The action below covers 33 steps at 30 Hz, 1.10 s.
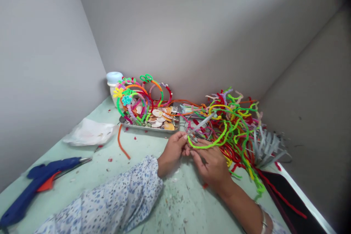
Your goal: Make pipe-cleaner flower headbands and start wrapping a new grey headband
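Observation:
My left hand (pixel 175 148) is closed in a pinch, with the near end of a lime-green pipe cleaner (pixel 203 146) at its fingertips. A thin grey strip (pixel 203 123), perhaps a hairband, slants up and right from the same fingertips. My right hand (pixel 212 162) lies close on the right, thumb and fingers bent toward the left fingertips. The pipe cleaner passes over its fingers and curves upward at its far end. The right fingertips are partly hidden, as is the exact grip of both hands. A tangled heap of coloured pipe cleaners (pixel 238 124) lies just beyond.
Behind my hands, a metal tray (pixel 153 128) holds shells and several decorated headbands (pixel 134 98). A blue glue gun (pixel 46 177) lies left, near a white plastic bag (pixel 90 132). A blue-lidded jar (pixel 114 78) stands by the wall; grey strips (pixel 268 148) spread at right.

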Each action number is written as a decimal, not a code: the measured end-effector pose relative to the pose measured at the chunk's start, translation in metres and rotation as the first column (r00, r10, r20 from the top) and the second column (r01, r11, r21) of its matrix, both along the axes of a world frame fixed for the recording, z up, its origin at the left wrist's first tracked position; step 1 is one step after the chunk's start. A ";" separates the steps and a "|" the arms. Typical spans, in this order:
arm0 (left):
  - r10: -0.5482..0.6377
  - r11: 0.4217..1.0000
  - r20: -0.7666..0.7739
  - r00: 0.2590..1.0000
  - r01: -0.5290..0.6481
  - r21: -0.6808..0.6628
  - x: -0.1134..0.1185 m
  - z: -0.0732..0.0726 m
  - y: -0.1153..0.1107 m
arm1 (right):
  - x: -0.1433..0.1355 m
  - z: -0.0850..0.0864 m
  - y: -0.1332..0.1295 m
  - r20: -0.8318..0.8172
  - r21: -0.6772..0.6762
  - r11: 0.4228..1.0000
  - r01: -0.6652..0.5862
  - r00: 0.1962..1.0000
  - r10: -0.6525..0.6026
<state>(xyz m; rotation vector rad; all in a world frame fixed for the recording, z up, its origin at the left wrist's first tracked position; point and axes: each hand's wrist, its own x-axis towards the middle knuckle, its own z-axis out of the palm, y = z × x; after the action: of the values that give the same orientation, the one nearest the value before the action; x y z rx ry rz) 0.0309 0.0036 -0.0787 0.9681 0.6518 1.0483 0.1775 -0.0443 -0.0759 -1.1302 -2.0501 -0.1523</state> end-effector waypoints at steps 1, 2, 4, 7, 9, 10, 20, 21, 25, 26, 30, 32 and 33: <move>-0.019 1.000 0.015 1.000 0.019 -0.003 0.000 0.000 0.000 | 0.001 -0.003 0.003 -0.005 0.024 0.999 0.036 0.999 -0.036; -0.030 1.000 0.028 0.999 0.030 -0.008 0.000 0.000 0.000 | 0.002 -0.005 0.005 -0.015 0.046 0.997 0.057 0.998 -0.057; -0.047 0.999 0.045 0.998 0.048 -0.021 0.000 0.001 -0.002 | 0.004 -0.006 0.007 -0.054 0.093 0.993 0.076 0.996 -0.071; -0.116 0.993 0.045 0.992 0.118 -0.030 0.000 0.002 -0.004 | 0.004 -0.002 0.005 -0.109 0.119 0.991 0.063 0.993 -0.050; -0.159 0.987 0.029 0.987 0.160 -0.018 0.000 0.002 -0.004 | 0.003 0.002 0.002 -0.112 0.128 0.992 0.011 0.994 0.003; -0.171 0.985 0.023 0.985 0.172 -0.013 0.000 0.001 -0.004 | 0.003 0.004 0.001 -0.106 0.141 0.990 -0.019 0.994 0.034; -0.205 0.979 -0.014 0.979 0.205 0.002 -0.001 0.000 -0.003 | -0.001 0.000 0.003 -0.203 0.114 0.992 0.055 0.979 -0.031; -0.206 0.979 -0.020 0.978 0.206 0.005 -0.001 0.000 -0.003 | 0.000 0.000 0.003 -0.226 0.094 0.992 0.083 0.972 -0.060; -0.235 0.971 -0.064 0.970 0.238 0.040 -0.001 -0.001 -0.004 | 0.003 -0.004 0.002 -0.313 -0.038 0.983 0.179 0.932 -0.182; -0.246 0.967 -0.074 0.967 0.250 0.050 -0.001 -0.001 -0.004 | 0.004 -0.005 0.002 -0.324 -0.067 0.981 0.184 0.926 -0.196; -0.267 0.960 -0.094 0.959 0.274 0.063 -0.001 -0.001 -0.005 | 0.007 -0.008 0.002 -0.358 -0.106 0.983 0.152 0.916 -0.180; -0.280 0.957 -0.099 0.955 0.286 0.055 -0.001 0.001 -0.006 | 0.008 -0.009 0.003 -0.386 -0.101 0.987 0.129 0.909 -0.158; -0.287 0.955 -0.099 0.953 0.293 0.048 -0.001 0.001 -0.006 | 0.008 -0.009 0.003 -0.396 -0.103 0.988 0.117 0.906 -0.149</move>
<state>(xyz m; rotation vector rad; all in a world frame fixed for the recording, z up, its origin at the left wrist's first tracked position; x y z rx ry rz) 0.0300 -0.0024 -0.0775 1.1339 0.5338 0.7706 0.1853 -0.0412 -0.0847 -1.2339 -1.6243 0.0896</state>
